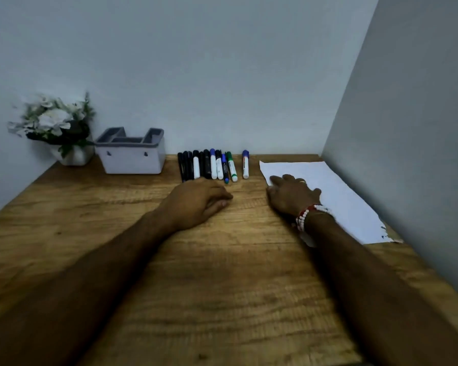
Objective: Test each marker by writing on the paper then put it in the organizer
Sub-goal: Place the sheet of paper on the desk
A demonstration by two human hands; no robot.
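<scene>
Head view, the only one. Item: markers (206,165), a close row lying side by side at the far edge of the wooden desk (222,286), caps toward the wall. Most are black, some have white barrels, and there is a green-capped one at the right end. Item: one blue-capped marker (245,165), lying apart just right of the row, between it and the paper (328,191). Handling, as a judgement: each is light, stiff and smooth, and will likely roll if nudged. Take one by the middle of the barrel with thumb and two fingers, and expect the cap to need a firm pull from your other hand. The lone one is the easiest first pick, since the packed row leaves little room for fingertips. Item: paper, a thin, limp sheet flat along the right wall that will slide under a pen unless pinned. Item: organizer (131,154), a grey-rimmed white box with compartments, left of the row against the wall, beside a flower pot (56,128). Your left hand (198,200) rests knuckles-up on the desk just short of the row, fingers loosely curled, holding nothing. Your right hand (291,195), with a beaded bracelet (310,213) at the wrist, lies palm-down with fingers spread on the paper's near left edge, pressing it flat and gripping nothing.
</scene>
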